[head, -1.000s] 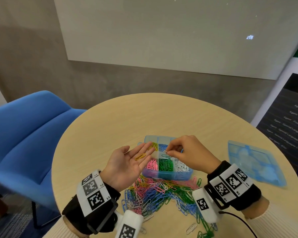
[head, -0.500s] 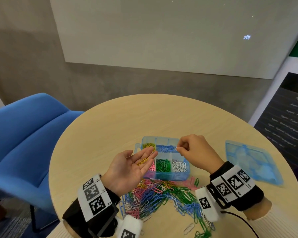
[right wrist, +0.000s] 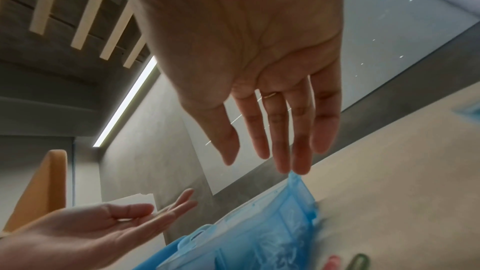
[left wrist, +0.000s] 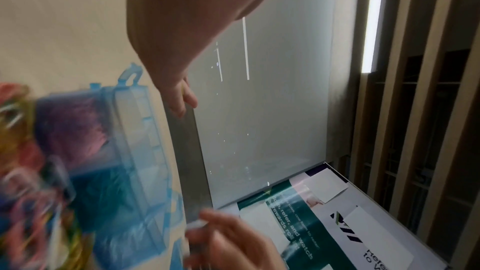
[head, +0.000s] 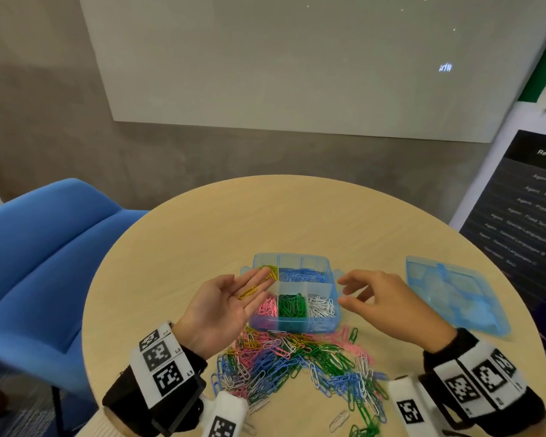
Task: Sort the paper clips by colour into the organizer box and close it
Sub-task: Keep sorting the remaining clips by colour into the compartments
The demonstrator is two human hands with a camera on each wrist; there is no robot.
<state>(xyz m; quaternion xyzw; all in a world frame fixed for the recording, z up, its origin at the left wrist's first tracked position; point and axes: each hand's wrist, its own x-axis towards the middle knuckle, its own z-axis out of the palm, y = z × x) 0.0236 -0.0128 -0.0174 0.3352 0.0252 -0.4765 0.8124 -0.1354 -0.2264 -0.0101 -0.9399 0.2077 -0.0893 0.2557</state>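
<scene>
Nothing is actually gripped right now: our left hand (head: 224, 305) lies flat, palm up, with one yellow clip (head: 248, 292) resting loose on the fingers, and our right hand (head: 380, 299) hovers with fingers spread and empty just right of the box (head: 297, 324).

From the head view, the box sits mid-table (head: 297, 216) with its compartments partly filled: yellow back left, blue beside it, then pink, green and white along the front. Our left fingertips reach over the yellow section, so we'd guess the palm works as a little tray to carry that clip over. A big mixed pile of clips (head: 297, 357) lies right in front of the box, close enough to grab from without reaching. The lid (head: 454, 294) lies off to the right, well apart from the box, out of the way while sorting. Plenty left to do, we'd say.

Left wrist view is pretty smeary. We can make out the box wall (left wrist: 130, 141) and a blur of colours to the left, and our right hand's fingers (left wrist: 233, 239) at the bottom edge. The yellow clip doesn't show here.

Right wrist view shows our right palm wide open with fingers straight, tips near the far corner of the box (right wrist: 272, 223); we can't tell if they touch it. Our left hand (right wrist: 91, 231) is flat and palm up beyond it.
</scene>
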